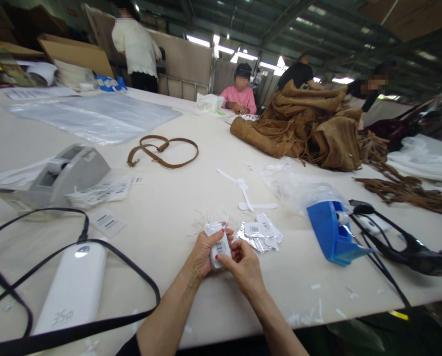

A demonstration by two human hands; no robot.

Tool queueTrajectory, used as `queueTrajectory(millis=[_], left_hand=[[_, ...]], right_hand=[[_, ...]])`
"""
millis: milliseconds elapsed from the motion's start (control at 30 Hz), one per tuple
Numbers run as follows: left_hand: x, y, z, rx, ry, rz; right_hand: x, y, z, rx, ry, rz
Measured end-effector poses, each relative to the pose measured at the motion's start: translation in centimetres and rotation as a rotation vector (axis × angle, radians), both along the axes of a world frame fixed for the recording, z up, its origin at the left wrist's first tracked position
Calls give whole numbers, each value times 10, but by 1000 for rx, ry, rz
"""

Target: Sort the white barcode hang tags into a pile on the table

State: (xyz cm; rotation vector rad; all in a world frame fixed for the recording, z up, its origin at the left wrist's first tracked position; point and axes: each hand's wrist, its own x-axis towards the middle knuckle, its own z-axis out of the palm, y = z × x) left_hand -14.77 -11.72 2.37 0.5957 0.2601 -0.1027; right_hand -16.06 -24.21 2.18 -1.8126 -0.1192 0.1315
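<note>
My left hand point(203, 252) is closed round a small stack of white barcode tags point(220, 247) in clear film, held above the table near its front edge. The thumb of my right hand point(245, 264) presses on the lower part of the same stack, its fingers curled at the right side. Just right of my hands lies a loose pile of silvery and white barcode packets point(261, 233). Thin clear strings or film point(215, 217) stick out behind the stack. White paper strips point(245, 193) lie farther back.
A grey tape dispenser point(58, 173), barcode labels point(108, 222) and a white power bank point(74, 287) with a black cable are left. A blue tape dispenser point(330, 232) stands right. Behind are a brown strap point(176, 163), brown suede bags point(298, 123) and several people.
</note>
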Motion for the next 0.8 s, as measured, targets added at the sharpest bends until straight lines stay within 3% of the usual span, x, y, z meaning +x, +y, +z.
queueTrajectory(millis=[100,267,600,667,800], left_hand=[[-2,2,-1,-9,-14,-2],[-3,1,-1,-22,-61,-64],[0,1,-5,36,-28,-23],[1,3,-5,34,-13,-20],[1,2,-4,21,-4,-26]], right_hand=[[1,12,-5,116,40,-9],[9,-3,-2,227,168,-42],[21,-32,-2,184,-17,-247],[28,-46,1,107,-65,-299],[31,-59,9,-335,-352,-448]])
